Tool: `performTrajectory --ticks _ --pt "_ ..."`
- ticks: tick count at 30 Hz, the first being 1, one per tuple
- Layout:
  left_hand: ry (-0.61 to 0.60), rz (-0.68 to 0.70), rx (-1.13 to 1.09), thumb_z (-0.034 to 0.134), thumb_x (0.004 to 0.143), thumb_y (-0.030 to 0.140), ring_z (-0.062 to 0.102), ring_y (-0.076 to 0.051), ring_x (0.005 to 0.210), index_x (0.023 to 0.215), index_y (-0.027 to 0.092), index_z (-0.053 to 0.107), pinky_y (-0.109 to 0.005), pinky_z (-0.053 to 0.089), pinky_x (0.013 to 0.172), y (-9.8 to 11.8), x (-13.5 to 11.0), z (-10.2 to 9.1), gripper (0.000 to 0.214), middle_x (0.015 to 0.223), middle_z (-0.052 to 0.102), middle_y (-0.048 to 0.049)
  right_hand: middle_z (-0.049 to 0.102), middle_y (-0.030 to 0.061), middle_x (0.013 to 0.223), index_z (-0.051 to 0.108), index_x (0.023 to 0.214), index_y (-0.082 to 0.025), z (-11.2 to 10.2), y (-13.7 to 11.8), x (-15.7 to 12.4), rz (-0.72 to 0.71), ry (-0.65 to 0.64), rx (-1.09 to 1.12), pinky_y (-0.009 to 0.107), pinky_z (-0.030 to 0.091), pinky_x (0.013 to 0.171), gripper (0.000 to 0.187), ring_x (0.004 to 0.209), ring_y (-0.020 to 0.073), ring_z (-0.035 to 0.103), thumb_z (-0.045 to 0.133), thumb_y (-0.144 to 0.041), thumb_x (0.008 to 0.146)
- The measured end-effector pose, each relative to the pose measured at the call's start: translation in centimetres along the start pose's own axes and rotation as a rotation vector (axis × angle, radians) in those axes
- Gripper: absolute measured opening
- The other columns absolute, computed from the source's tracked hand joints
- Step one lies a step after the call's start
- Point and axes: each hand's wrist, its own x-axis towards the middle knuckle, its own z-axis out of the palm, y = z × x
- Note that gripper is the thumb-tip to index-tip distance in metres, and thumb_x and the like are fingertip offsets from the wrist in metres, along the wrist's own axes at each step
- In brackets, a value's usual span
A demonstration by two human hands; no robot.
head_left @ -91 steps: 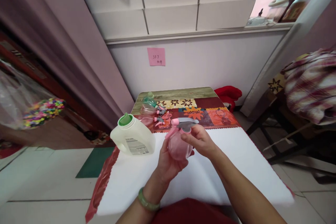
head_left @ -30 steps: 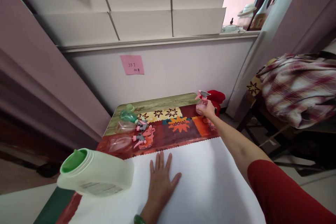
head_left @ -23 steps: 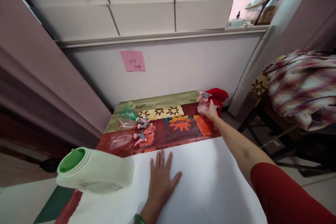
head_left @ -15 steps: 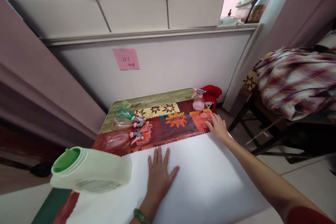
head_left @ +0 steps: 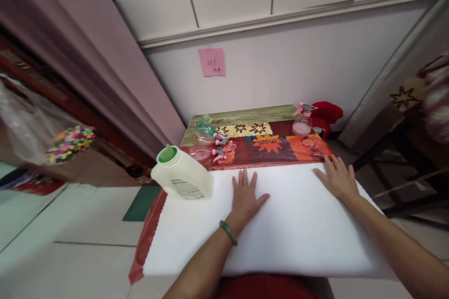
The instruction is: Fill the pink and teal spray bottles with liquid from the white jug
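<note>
The jug [head_left: 187, 180] is milky, smooth plastic with a soft sheen, its spout [head_left: 167, 153] green plastic. The white sheet [head_left: 280, 224] beneath it looks matt and smooth; whether paper or cloth is unclear. Beyond the jug, the printed table covering [head_left: 259, 155] is glossy, like plastic film. The spray bottles [head_left: 200, 153] lying just behind the jug are thin, shiny, see-through plastic, as is the standing bottle [head_left: 302, 127] to its right. Behind the jug, the note [head_left: 213, 62] is matt pink paper; left of it hangs a clear, crinkled plastic bag [head_left: 26, 126].
</note>
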Motion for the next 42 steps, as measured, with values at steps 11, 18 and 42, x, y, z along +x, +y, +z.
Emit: performTrajectory --ticks 11,18,42 --pt "0.044 0.096 -0.047 0.058 0.094 0.048 0.018 -0.037 0.157 0.156 0.009 0.036 -0.062 0.020 0.124 -1.9 -4.5 -0.7 0.077 0.167 0.026 -0.0243 0.076 0.0102 0.111 0.070 0.111 -0.024 -6.7 -20.1 1.3 -0.336 -0.020 0.569 0.035 0.055 0.083 0.039 0.098 0.0250 0.070 0.044 -0.051 0.102" --pt "0.049 0.118 -0.107 0.056 0.093 0.053 0.024 -0.042 0.154 0.154 0.007 0.039 -0.068 0.023 0.121 -1.7 -4.6 0.6 0.078 0.164 0.032 -0.0266 0.072 0.0061 0.122 0.071 0.115 -0.026 -6.3 -38.0 6.5 -0.518 -0.269 0.387 0.031 0.051 0.086 0.029 0.109 0.0224 0.067 0.052 -0.042 0.101" --pt "0.276 -0.113 -1.051 0.075 0.077 0.048 0.034 -0.037 0.151 0.142 0.015 0.050 -0.061 0.015 0.126 -2.6 -4.6 -1.0 0.077 0.156 0.045 -0.0235 0.077 0.0091 0.084 0.074 0.088 -0.022 -16.0 -31.1 6.8 -0.466 -0.192 0.082 0.036 0.043 0.081 0.020 0.086 0.0278 0.070 0.069 -0.041 0.082"
